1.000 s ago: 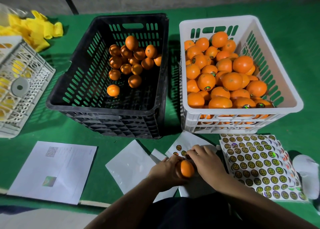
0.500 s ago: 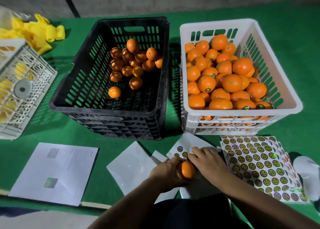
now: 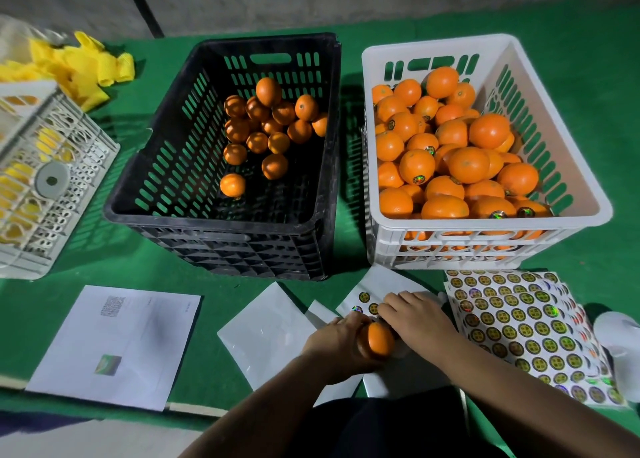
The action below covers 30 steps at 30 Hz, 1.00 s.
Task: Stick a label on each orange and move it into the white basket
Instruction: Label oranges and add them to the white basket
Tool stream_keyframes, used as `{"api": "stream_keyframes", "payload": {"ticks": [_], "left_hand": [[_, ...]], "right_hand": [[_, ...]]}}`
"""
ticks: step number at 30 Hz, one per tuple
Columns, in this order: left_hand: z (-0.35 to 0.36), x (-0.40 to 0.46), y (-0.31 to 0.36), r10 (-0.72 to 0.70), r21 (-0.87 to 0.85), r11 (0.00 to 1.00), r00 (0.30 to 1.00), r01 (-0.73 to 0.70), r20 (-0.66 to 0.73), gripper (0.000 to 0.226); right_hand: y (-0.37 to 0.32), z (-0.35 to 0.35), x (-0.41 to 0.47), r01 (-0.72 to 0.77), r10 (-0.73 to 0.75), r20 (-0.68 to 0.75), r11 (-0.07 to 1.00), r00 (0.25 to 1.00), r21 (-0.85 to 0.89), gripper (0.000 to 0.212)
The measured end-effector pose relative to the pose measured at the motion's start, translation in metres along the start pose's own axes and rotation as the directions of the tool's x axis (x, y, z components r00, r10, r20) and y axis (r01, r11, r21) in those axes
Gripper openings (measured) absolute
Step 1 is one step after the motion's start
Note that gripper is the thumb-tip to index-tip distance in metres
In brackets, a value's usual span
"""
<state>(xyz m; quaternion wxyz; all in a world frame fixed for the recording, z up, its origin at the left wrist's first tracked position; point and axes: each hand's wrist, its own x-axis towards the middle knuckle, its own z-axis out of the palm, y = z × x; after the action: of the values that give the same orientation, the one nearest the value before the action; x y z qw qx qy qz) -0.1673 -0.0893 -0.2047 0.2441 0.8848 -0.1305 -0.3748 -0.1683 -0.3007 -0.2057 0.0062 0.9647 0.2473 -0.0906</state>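
Orange (image 3: pixel 378 340) sits in the left hand (image 3: pixel 337 345), low in the middle of the view, just above the tabletop (image 3: pixel 588 77). The fingers curl round it and hold it tight. The right hand (image 3: pixel 417 315) is just beside it, touching the fruit, w/ its fingers bent down on a nearly used-up sticker sheet (image 3: pixel 374 293). It looks like it is picking at a label there, but I can't tell if a label is already pinched, the fingertips hide that.

A few round labels are left on that sheet. A full sheet of labels (image 3: pixel 519 322) lies to the right. Blank white backing papers (image 3: pixel 266 333) lie to the left, and a printed paper (image 3: pixel 114 343) further left.

Behind them stand 2 crates. The black crate (image 3: pixel 166 212) has some plain oranges left. The white basket (image 3: pixel 485 220) is piled high w/ oranges, some w/ labels showing.

What could go wrong, I think:
- The label could fold or stick to a finger when it is peeled, b/c it is small and thin.
- It could go on crooked or not hold if the peel is bumpy or damp.
- The white basket is very full near the front, so a fruit dropped on the pile could roll out over the rim.
- The loose sheet could slide when pulled, as no hand pins it flat.
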Motion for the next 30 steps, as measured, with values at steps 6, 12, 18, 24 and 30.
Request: {"api": "stream_keyframes", "payload": {"ticks": [6,12,18,24,30], "left_hand": [[0.000,0.000,0.000,-0.010,-0.016,1.000,1.000,0.010,0.007,0.087],[-0.001,-0.003,0.003,-0.024,-0.018,1.000,1.000,0.024,0.005,0.087],[-0.003,-0.001,0.003,-0.024,-0.076,0.997,0.999,0.026,0.029,0.085],[-0.011,-0.015,0.015,0.023,-0.184,0.981,0.973,-0.067,-0.230,0.074],[-0.038,-0.036,0.038,0.113,-0.215,0.947,0.873,-0.239,-0.474,0.071]], "right_hand": [[0.011,0.013,-0.007,-0.005,0.007,-0.077,1.000,0.997,0.027,0.027],[0.015,0.008,-0.002,-0.246,0.259,0.021,0.886,0.966,0.392,0.015],[0.020,-0.001,0.004,-0.370,0.433,0.132,0.529,0.892,0.764,0.015],[0.010,-0.034,-0.011,-0.347,0.440,0.221,0.229,0.870,0.910,0.012],[0.000,-0.086,-0.023,-0.224,0.416,0.184,0.049,0.891,0.973,0.012]]}}
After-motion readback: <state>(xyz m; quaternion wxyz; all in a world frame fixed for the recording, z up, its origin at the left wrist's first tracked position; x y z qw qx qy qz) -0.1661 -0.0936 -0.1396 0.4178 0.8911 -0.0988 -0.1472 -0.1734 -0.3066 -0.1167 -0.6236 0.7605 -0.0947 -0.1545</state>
